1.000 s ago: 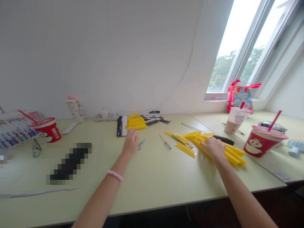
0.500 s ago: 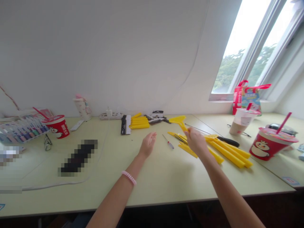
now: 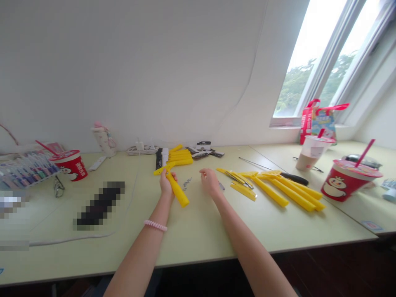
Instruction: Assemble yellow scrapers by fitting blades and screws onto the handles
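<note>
My left hand is wrapped round the upper part of a yellow scraper handle, its wide T-shaped head up and to the left and its grip slanting toward me. My right hand hovers to the right, fingers loosely bent and apart, with nothing visible in them. Between the hands lies a small pile of screws. The screwdriver is mostly hidden behind my right hand. Right of it lie yellow strips with thin metal blades, and several more yellow scraper handles.
Packaged yellow handles and black-and-white packets lie by the wall. A black-handled metal rod, a red cup and a milky drink are at right. At left are another red cup, pens and a pixelated dark object.
The yellow scraper handle has passed from my right hand to my left. My left hand has moved left, uncovering the screws, and my right hand has come left over the screwdriver.
</note>
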A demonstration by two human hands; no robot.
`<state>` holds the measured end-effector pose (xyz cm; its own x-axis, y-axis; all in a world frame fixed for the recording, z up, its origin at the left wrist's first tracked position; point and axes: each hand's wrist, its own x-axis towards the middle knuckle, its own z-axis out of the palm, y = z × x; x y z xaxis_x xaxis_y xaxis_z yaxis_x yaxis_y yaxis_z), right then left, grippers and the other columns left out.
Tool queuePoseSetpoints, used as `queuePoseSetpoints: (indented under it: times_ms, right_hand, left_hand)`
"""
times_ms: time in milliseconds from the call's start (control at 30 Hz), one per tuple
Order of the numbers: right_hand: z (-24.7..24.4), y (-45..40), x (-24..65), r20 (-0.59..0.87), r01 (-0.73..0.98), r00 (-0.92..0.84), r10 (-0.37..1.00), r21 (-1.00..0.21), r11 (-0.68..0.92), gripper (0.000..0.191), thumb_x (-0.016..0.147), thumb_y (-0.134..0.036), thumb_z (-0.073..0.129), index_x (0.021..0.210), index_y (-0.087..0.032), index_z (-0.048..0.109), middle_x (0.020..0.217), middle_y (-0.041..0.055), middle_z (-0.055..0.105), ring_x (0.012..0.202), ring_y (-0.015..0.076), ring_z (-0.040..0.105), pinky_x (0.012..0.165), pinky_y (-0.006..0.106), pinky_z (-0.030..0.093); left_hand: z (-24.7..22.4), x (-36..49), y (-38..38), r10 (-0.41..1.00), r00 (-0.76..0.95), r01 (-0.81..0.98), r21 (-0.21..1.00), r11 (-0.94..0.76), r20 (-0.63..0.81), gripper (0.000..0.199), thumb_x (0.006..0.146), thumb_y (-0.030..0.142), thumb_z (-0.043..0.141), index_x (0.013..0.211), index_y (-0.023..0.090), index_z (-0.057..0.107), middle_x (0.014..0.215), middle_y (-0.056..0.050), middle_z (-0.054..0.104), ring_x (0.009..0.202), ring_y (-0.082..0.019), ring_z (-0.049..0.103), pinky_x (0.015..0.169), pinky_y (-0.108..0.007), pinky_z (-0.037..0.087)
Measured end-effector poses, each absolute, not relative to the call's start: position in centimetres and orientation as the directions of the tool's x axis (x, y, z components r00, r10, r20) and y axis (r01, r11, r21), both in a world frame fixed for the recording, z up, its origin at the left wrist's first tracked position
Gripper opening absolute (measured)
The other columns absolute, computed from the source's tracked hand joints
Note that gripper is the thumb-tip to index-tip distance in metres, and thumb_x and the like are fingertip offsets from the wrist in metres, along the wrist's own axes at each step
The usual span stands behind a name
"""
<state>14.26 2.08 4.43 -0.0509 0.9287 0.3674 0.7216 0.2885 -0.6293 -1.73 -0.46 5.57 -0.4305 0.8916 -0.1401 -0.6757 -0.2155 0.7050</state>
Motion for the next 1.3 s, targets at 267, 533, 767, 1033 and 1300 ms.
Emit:
queuePoseSetpoints:
  times_ms: [267, 533, 767, 1033, 1300]
  right_hand:
    - [4.1, 2.4, 16.8, 0.521, 0.839, -0.024, 0.853, -0.454, 0.3, 0.032, 0.078, -0.009, 0.041, 0.097, -0.017, 0.065, 0.101, 0.0066, 0.062, 0.098, 0.0193, 0.048, 0.087, 0.029, 0.033]
    - [5.0, 2.2, 26.5, 0.378, 0.934, 0.224, 0.898, -0.345, -0.088, 0.026, 0.078, -0.021, 0.047, 0.093, -0.019, 0.068, 0.102, 0.0085, 0.06, 0.098, 0.0243, 0.046, 0.082, 0.035, 0.03]
    - [4.4, 2.0, 25.5, 0.305, 0.962, 0.081, 0.949, -0.274, 0.005, 0.027, 0.08, -0.021, 0.045, 0.097, -0.023, 0.067, 0.104, 0.0064, 0.058, 0.099, 0.0212, 0.044, 0.081, 0.032, 0.03]
    - [3.9, 2.3, 24.6, 0.341, 0.965, 0.178, 0.923, -0.242, -0.097, 0.032, 0.085, -0.017, 0.036, 0.085, -0.013, 0.068, 0.099, 0.0139, 0.061, 0.092, 0.0233, 0.051, 0.078, 0.033, 0.034]
    - [3.7, 2.0, 25.4, 0.356, 0.937, 0.283, 0.891, -0.299, -0.178, 0.03, 0.081, -0.014, 0.04, 0.087, -0.016, 0.069, 0.1, 0.0136, 0.059, 0.097, 0.0263, 0.049, 0.079, 0.036, 0.034]
  left_hand:
    - [5.7, -0.5, -1.6, 0.969, -0.208, -0.556, 0.831, -0.004, -0.134, 0.029, 0.082, 0.038, 0.051, 0.09, 0.012, 0.059, 0.078, -0.005, 0.06, 0.062, -0.012, 0.057, 0.054, -0.024, 0.047]
    - [4.5, 4.1, -2.4, 0.985, -0.079, -0.48, 0.872, 0.095, -0.151, 0.035, 0.084, 0.032, 0.05, 0.115, 0.015, 0.051, 0.115, -0.01, 0.053, 0.097, -0.019, 0.055, 0.08, -0.04, 0.047]
    - [4.2, 3.8, -2.6, 0.984, -0.048, -0.429, 0.893, 0.137, -0.174, 0.025, 0.077, 0.036, 0.056, 0.086, 0.013, 0.059, 0.072, -0.008, 0.063, 0.048, -0.011, 0.053, 0.041, -0.023, 0.038]
    - [4.1, 3.7, -2.5, 0.981, -0.036, -0.397, 0.904, 0.16, -0.189, 0.026, 0.076, 0.038, 0.05, 0.08, 0.014, 0.058, 0.062, -0.006, 0.061, 0.036, -0.009, 0.044, 0.035, -0.023, 0.03]
    - [3.9, 3.6, -2.3, 0.986, -0.027, -0.394, 0.908, 0.143, -0.167, 0.024, 0.075, 0.039, 0.05, 0.076, 0.015, 0.056, 0.058, -0.005, 0.059, 0.035, -0.009, 0.041, 0.035, -0.023, 0.029]
